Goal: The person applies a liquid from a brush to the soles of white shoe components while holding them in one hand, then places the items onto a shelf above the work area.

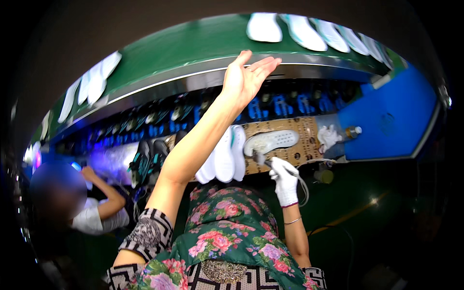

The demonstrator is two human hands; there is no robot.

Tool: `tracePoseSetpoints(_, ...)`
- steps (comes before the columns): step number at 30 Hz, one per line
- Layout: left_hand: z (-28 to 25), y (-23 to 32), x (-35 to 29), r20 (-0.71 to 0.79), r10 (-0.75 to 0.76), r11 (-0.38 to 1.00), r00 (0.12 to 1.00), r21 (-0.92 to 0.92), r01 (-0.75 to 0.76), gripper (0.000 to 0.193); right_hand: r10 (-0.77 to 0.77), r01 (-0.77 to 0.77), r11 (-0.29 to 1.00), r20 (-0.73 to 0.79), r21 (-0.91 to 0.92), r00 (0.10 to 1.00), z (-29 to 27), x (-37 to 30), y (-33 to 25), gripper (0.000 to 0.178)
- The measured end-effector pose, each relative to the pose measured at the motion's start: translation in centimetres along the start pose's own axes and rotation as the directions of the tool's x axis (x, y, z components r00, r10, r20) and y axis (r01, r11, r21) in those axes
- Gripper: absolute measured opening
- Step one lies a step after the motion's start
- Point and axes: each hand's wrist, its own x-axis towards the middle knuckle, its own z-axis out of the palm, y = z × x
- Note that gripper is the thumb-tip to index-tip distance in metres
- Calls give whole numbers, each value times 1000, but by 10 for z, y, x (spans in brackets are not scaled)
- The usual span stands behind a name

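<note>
My left hand (pixel 243 79) is bare and reaches out over the metal edge of a green conveyor belt (pixel 193 43), fingers stretched and palm showing, holding nothing. My right hand (pixel 284 179) wears a white glove and is closed round a brush (pixel 261 158) with dark bristles. Just beyond the bristles a white shoe sole (pixel 278 140) with small holes lies flat on printed cardboard (pixel 307 126). Several white soles (pixel 225 159) rest side by side under my left forearm, which partly covers them. On the belt, the nearest piece to my left hand is a white sole (pixel 264 28).
More white soles (pixel 333 36) lie along the belt. Shoes (pixel 280 104) fill a shelf beneath it. A crumpled white cloth (pixel 328 137) and a small bottle (pixel 353 132) sit near a blue panel (pixel 386 125). Dark shoes (pixel 147 162) stand left, beside a co-worker (pixel 104 208).
</note>
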Motion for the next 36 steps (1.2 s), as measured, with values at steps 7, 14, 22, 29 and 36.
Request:
tracePoseSetpoints(7, -59, 178, -78, 339, 808, -72, 481, 869, -490, 46, 112, -112, 956, 14, 270, 994, -14, 27, 0, 29)
tracePoseSetpoints(14, -128, 333, -105, 458, 801, -541, 384, 829, 141, 28, 177, -210, 907, 120, 366, 977, 18, 39, -9, 34)
tracePoseSetpoints(22, -117, 239, -219, 599, 794, -596, -103, 733, -326, 16, 105, -214, 854, 246, 474, 964, 36, 45, -46, 21)
tracePoseSetpoints(29, -139, 124, -243, -17, 738, 470, 675, 731, -495, 33, 80, -266, 838, 375, 476, 924, 68, 24, -86, 25)
tracePoseSetpoints(36, -174, -1, -217, -314, -96, 919, 945, 336, 205, 54, 102, -195, 969, 476, 150, 874, 119, -15, -79, 22)
